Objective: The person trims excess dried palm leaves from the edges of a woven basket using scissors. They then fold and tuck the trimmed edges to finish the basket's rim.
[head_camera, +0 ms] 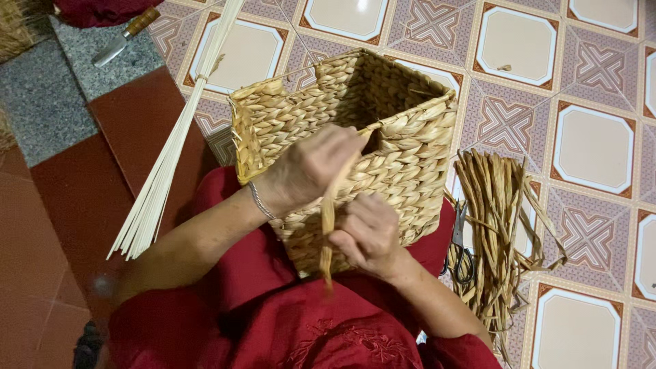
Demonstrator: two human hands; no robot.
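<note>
At the far left, a bundle of pale thin reeds (pixel 167 154) lies diagonally across the dark red floor border, fanning out toward its lower end. Above it, on the grey speckled stone slab (pixel 48 102), rests a knife with a wooden handle (pixel 126 35). To the right of the reeds, a rectangular woven basket (pixel 403 147) of plaited straw-coloured fibre sits tilted on the person's lap, which is covered in red cloth (pixel 273 321); the basket's open mouth faces away from the person and its inside shows in shadow. The left hand (pixel 311 167), wearing a thin silver bracelet (pixel 260 201) at the wrist, rests against the near wall of the basket just below the rim, fingers curled and pinching the upper part of a flat fibre strand (pixel 328 219). The strand runs downward from the rim. Just right of and below it, the right hand (pixel 369 232) is clenched around the lower part of the same strand, with the loose end hanging beneath the fist. Further right, a pair of scissors (pixel 461 242) lies on the patterned floor tiles (pixel 588 147), touching the edge of a loose pile of brown dried fibre strips (pixel 502 219) spread beside the basket.
</note>
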